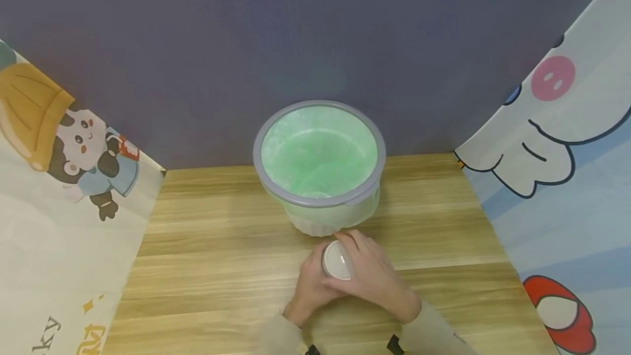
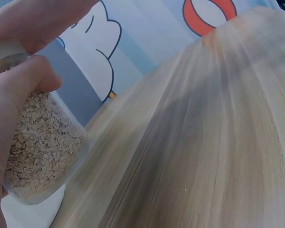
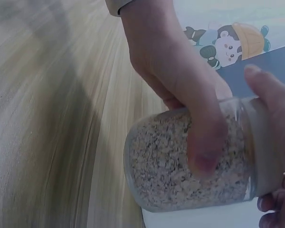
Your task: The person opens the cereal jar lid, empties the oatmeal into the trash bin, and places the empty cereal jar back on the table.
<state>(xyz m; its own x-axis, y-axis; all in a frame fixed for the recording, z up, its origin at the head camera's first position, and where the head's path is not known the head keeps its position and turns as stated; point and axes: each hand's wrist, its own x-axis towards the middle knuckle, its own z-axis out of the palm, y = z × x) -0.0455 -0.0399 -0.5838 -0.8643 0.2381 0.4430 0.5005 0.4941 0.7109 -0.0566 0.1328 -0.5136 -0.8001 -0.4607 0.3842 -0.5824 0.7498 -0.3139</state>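
Observation:
A clear jar (image 3: pixel 166 161) full of pale brown flakes, perhaps oats, is held up between both hands in front of a bucket. My left hand (image 1: pixel 311 284) grips the jar's body, its thumb (image 3: pixel 206 147) lying across the glass in the right wrist view. Over the top, my right hand (image 1: pixel 371 273) curls its fingers round the white lid (image 1: pixel 338 260). The lid looks seated on the jar's mouth. In the left wrist view the flakes (image 2: pixel 45 145) show through the glass below the fingers.
Just beyond the hands stands a round bucket (image 1: pixel 319 201) with a grey rim and a green inside, on a wood-grain table (image 1: pixel 207 267). A dark grey panel (image 1: pixel 207 59) rises behind it. Cartoon-printed sheets (image 1: pixel 54 245) border the table on both sides.

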